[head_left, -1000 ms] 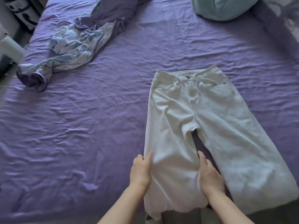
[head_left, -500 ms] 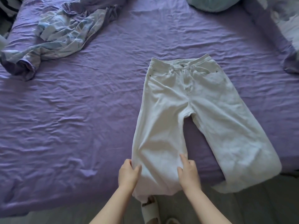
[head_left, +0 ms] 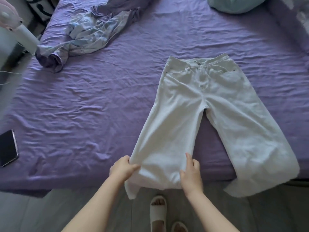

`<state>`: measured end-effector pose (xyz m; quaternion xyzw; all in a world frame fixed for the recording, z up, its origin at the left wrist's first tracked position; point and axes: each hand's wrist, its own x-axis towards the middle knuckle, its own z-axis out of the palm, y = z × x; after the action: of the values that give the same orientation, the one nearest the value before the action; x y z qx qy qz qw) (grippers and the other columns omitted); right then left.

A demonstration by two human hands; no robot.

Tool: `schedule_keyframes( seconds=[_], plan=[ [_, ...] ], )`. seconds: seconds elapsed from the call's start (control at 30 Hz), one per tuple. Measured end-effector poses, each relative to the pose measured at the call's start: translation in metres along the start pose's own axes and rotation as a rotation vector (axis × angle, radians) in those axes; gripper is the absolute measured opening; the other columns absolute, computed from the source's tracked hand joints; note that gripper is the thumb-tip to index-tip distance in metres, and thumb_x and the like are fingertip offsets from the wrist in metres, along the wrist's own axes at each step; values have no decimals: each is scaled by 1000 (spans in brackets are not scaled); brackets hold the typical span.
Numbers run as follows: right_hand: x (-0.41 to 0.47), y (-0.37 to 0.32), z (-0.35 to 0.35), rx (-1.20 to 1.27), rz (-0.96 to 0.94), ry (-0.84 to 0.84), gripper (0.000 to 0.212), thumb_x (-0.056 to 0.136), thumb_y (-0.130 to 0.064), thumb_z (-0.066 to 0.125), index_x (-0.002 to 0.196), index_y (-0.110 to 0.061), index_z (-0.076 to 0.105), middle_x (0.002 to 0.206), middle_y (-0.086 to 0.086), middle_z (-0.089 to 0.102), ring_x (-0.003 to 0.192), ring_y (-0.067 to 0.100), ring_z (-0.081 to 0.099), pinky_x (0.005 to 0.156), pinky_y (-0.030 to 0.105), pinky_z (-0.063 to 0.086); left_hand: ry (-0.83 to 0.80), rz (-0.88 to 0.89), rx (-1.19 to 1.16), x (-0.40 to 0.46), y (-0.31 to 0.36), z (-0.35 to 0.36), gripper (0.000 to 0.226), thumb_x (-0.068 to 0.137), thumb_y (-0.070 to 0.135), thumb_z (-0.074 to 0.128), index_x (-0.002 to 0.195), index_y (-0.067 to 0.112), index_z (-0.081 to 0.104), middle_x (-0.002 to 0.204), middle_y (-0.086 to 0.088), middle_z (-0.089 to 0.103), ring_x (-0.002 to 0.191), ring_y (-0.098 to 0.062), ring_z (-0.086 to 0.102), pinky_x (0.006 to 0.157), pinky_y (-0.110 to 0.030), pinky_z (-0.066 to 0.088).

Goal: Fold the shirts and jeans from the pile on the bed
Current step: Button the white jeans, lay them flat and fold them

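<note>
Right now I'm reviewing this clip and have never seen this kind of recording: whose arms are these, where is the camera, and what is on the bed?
No machine here: a person wears one camera on the head, looking down at their own bare arms. The left hand and right hand each pinch an edge of one leg of the white jeans, spread flat on the purple bed with the leg ends hanging over its edge. A crumpled blue shirt lies further back, a dark phone at the left.

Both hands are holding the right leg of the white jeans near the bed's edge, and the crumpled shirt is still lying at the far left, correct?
Not quite: in the head view, the left hand and right hand grip the white jeans' left leg. The crumpled shirt does lie far left.
</note>
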<state>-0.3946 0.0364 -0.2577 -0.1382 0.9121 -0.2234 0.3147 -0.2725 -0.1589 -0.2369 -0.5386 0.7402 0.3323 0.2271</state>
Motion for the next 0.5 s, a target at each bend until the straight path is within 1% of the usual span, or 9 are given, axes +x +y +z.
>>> schedule_keyframes(
  seconds=[0.1, 0.17, 0.23, 0.27, 0.3, 0.37, 0.4, 0.43, 0.5],
  plan=[
    [2, -1, -3, -323, -125, 82, 64, 84, -13, 54, 143, -21, 31, 155, 15, 12, 138, 30, 25, 101, 38, 37, 97, 14, -19, 1, -4, -3, 23, 82, 33, 57, 78, 16, 42, 87, -1, 57, 83, -24, 53, 63, -31, 36],
    [8, -1, -4, -371, -314, 120, 76, 64, -11, 74, 135, -15, 46, 148, 21, 33, 131, 35, 41, 93, 44, 46, 91, 36, -1, 2, -6, 0, 19, 84, 31, 53, 80, 16, 42, 92, -4, 59, 86, -26, 55, 65, -32, 37],
    [18, -2, -3, -486, -411, 87, 93, 45, -20, 87, 130, -17, 49, 135, 21, 51, 120, 35, 55, 85, 46, 51, 72, 46, 24, 2, -8, 3, 15, 85, 31, 51, 85, 18, 42, 93, -3, 59, 87, -26, 55, 67, -32, 40],
    [20, -8, -3, -539, -442, 50, 98, 46, -26, 88, 132, -19, 44, 135, 19, 52, 120, 34, 54, 87, 46, 50, 58, 53, 29, 3, -9, 4, 16, 85, 31, 51, 89, 18, 42, 92, -1, 58, 87, -25, 56, 68, -33, 41],
    [24, -13, -4, -575, -463, 9, 96, 54, -32, 86, 137, -20, 38, 140, 18, 47, 126, 34, 49, 93, 48, 47, 36, 67, 37, 5, -9, 5, 19, 83, 32, 53, 92, 19, 42, 93, 0, 58, 87, -24, 56, 68, -33, 42],
    [34, -28, -4, -669, -475, -117, 75, 84, -38, 62, 146, -22, 22, 153, 15, 24, 141, 31, 24, 109, 51, 28, -17, 112, 66, 7, -6, 6, 27, 80, 34, 58, 92, 19, 40, 93, 0, 57, 90, -25, 57, 67, -32, 41],
    [40, -35, -2, -704, -452, -189, 62, 91, -37, 50, 145, -23, 24, 153, 12, 21, 143, 30, 17, 111, 50, 20, -33, 139, 84, 7, -5, 6, 29, 79, 34, 59, 91, 18, 38, 91, 0, 56, 90, -26, 58, 65, -31, 39],
    [43, -44, -3, -715, -432, -214, 50, 92, -33, 45, 140, -20, 34, 149, 11, 27, 140, 29, 19, 110, 48, 20, -39, 178, 116, 5, -2, 6, 30, 80, 33, 58, 91, 17, 35, 90, 0, 55, 90, -27, 58, 64, -31, 38],
    [50, -65, -5, -639, -422, -106, 35, 91, -25, 42, 123, -16, 52, 134, 8, 44, 129, 28, 34, 103, 39, 30, -38, 303, 211, -3, 2, 9, 31, 82, 31, 54, 101, 17, 33, 95, -3, 57, 93, -29, 58, 65, -33, 38]
  ],
)
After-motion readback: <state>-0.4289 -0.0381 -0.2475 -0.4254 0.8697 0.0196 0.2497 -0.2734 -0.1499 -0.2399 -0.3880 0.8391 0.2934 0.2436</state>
